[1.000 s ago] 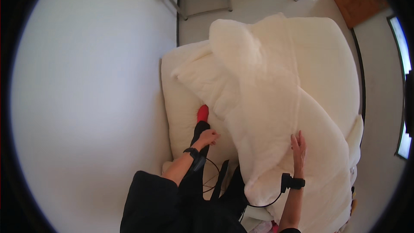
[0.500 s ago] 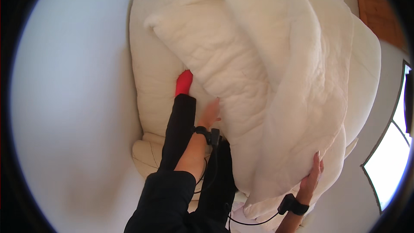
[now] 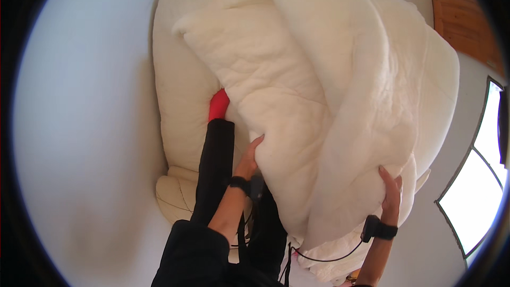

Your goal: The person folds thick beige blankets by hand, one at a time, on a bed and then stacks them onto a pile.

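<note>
A thick, cream-coloured duvet [image 3: 297, 101] lies bunched and folded over a padded cream sofa or mattress [image 3: 183, 90]. My left hand [image 3: 248, 160] is closed on the duvet's near left edge, thumb on top and the other fingers hidden beneath it. Over at the near right side, my right hand [image 3: 392, 191] grips another part of the duvet, its fingertips pressed into the soft cloth. A dark band with a small box sits on each wrist.
My leg in black trousers, with a red sock [image 3: 218, 105], rests on the padded surface left of the duvet. A white wall [image 3: 90, 127] rises at the left. At the right are a bright window [image 3: 473, 202] and a wooden cabinet [image 3: 462, 26]. A thin cable hangs between my wrists.
My left hand has come nearer to me and closed on the duvet's edge. My right hand has moved slightly farther away along the duvet, and the near left part of the duvet has shifted.
</note>
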The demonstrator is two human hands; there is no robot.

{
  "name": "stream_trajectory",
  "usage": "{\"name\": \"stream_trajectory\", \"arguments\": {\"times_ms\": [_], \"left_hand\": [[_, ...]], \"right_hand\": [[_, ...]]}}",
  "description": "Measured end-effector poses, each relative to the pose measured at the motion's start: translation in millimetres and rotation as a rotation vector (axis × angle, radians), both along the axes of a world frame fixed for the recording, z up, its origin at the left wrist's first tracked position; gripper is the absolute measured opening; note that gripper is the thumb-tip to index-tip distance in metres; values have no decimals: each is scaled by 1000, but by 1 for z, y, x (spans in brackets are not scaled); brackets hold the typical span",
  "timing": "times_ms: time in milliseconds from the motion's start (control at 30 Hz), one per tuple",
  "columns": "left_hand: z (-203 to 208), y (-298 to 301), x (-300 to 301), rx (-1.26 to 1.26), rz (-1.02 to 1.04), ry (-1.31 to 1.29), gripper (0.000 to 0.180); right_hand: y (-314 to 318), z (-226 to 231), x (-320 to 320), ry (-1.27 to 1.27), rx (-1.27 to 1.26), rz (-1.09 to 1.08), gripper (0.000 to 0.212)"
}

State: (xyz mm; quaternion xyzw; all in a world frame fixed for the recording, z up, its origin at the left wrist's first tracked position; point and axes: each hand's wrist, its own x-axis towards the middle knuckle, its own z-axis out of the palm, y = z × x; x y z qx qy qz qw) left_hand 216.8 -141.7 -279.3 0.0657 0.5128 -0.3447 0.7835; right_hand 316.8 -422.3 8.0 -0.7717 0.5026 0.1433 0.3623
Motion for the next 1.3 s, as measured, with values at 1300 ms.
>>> {"name": "stream_trajectory", "arguments": {"times_ms": [1300], "left_hand": [[112,85,-4,255,141,-181,40]], "right_hand": [[203,48,119,-818,-94,1472,31]]}}
